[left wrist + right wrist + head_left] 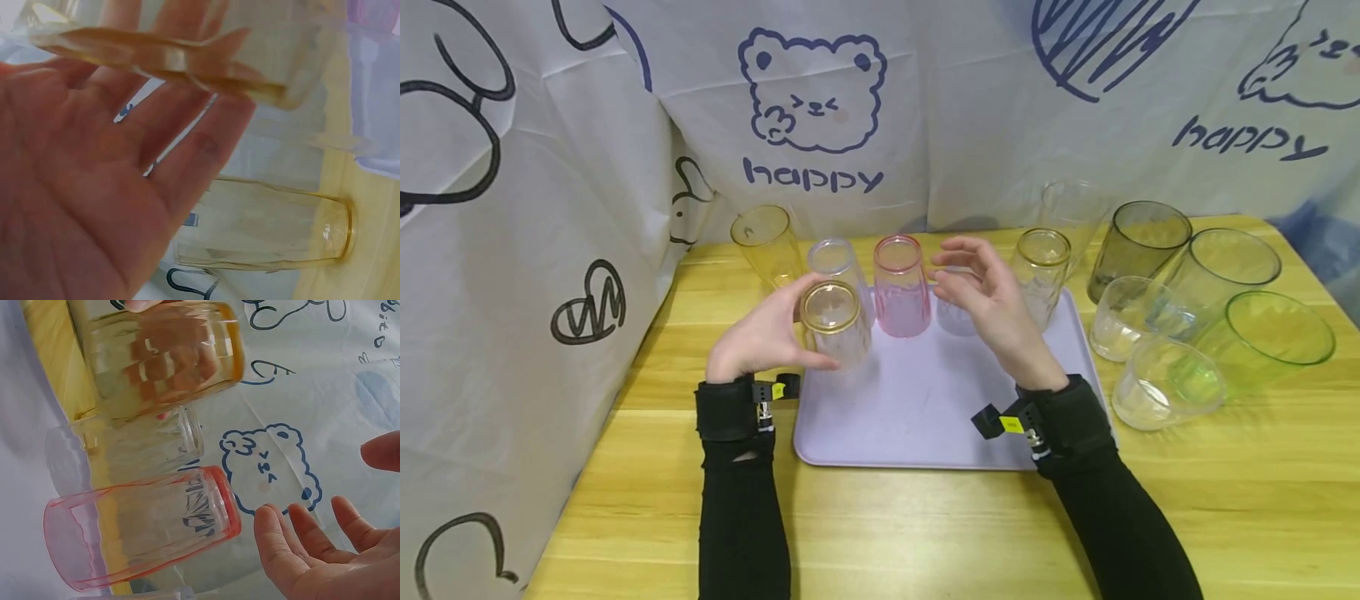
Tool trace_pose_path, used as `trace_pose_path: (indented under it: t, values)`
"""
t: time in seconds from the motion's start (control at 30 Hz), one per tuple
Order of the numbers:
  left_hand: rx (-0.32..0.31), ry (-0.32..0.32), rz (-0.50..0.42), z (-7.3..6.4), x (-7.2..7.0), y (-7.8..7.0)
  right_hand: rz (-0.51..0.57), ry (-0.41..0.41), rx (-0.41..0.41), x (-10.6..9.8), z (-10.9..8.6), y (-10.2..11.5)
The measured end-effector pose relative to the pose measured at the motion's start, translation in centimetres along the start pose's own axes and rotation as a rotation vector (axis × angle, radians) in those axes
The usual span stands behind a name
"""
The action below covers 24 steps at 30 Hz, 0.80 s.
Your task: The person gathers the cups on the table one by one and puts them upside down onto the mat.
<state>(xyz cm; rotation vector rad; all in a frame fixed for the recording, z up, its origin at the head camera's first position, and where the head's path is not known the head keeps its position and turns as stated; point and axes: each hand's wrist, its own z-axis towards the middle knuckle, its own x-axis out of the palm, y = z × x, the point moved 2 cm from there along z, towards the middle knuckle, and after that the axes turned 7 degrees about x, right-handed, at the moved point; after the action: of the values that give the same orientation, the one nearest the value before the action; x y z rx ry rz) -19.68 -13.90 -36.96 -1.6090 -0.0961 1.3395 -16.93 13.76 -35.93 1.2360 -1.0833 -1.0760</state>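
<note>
My left hand [756, 333] holds a gold-rimmed glass [837, 325] over the left part of the lilac tray [917, 417], thumb in front and fingers behind. Whether this glass touches the tray I cannot tell. In the right wrist view the same amber-tinted glass [165, 359] has fingers showing through it. My right hand [988, 304] holds nothing, its fingers loosely bent, between a pink glass [902, 292] and another gold-rimmed glass [1041, 279]. A clear glass [957, 312] stands partly hidden behind it. Another clear glass [842, 262] stands left of the pink one.
A yellow glass [767, 246] stands at the back left, off the tray. Right of the tray stand a smoky glass [1138, 250], a green glass [1273, 354], a small clear glass [1168, 387] and several other clear ones. A printed cloth [925, 108] hangs behind the wooden table [887, 533].
</note>
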Motion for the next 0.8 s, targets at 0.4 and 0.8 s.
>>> trace_pose_path:
  t: [0.4,0.8]
  values:
    - [-0.059,0.109,-0.007,0.0,0.6,0.9,-0.001,0.009,0.012,0.1,0.1,-0.2]
    - [-0.072,0.130,0.035,0.2,1.7,1.9,-0.008,0.014,0.017,0.1,0.2,-0.3]
